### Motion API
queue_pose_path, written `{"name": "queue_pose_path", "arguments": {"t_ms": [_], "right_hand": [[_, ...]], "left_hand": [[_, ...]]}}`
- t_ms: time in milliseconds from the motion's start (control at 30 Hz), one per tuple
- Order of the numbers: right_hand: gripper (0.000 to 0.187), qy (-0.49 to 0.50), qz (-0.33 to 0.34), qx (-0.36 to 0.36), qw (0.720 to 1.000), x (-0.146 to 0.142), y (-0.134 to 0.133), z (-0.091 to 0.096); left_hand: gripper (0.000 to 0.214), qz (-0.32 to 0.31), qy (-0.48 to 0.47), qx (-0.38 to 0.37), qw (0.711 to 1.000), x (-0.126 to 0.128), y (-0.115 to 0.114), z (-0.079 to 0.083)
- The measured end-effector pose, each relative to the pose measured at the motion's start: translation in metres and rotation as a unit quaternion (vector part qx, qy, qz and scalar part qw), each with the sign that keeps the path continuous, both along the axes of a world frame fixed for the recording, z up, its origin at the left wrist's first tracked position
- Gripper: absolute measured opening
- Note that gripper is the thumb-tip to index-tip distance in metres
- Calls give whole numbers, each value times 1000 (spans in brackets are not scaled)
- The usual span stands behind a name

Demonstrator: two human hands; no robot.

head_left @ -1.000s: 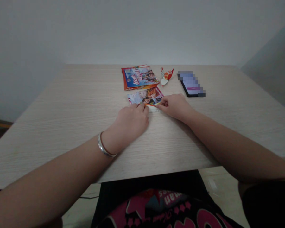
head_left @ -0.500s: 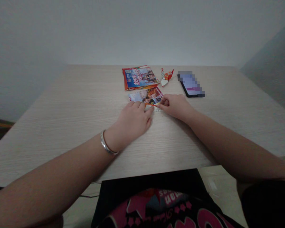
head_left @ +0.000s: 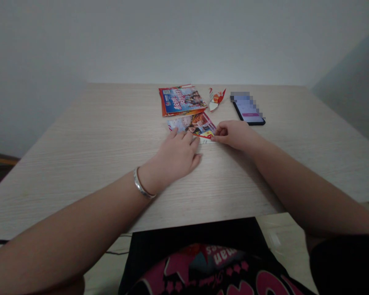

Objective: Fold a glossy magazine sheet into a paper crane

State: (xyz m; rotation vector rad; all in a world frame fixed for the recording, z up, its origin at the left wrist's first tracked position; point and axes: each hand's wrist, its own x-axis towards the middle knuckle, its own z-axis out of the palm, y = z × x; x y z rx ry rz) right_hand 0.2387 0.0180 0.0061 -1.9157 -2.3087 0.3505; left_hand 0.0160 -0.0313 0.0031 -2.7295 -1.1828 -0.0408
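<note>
A colourful printed sheet of paper (head_left: 199, 123) lies on the table in front of me, with a narrow white strip along its near edge that looks folded over. Flat across the sheet's near left part rests my left hand (head_left: 180, 153), fingers stretched out and a silver bangle on the wrist. My right hand (head_left: 230, 133) has thumb and forefinger pinched at the sheet's near right corner, the other fingers curled in. The paper under my left fingers is hidden.
Behind the sheet sits a stack of printed leaflets (head_left: 183, 100). A folded paper crane (head_left: 215, 99) stands to its right, and further right lies a phone (head_left: 248, 110) with its screen lit. The pale wooden table (head_left: 95, 131) meets a wall at the back.
My right hand has slid a little to the right along the sheet's near edge, uncovering more print. My left fingers have spread flatter over the paper.
</note>
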Motion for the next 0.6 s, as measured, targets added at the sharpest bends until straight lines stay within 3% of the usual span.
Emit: {"name": "queue_pose_path", "arguments": {"t_ms": [267, 600], "right_hand": [[21, -26, 3, 9, 1000, 5, 2, -1], [21, -7, 18, -58, 998, 9, 4, 6]], "left_hand": [[51, -8, 3, -19, 1000, -1, 0, 0], [52, -3, 3, -25, 1000, -1, 1, -2]]}}
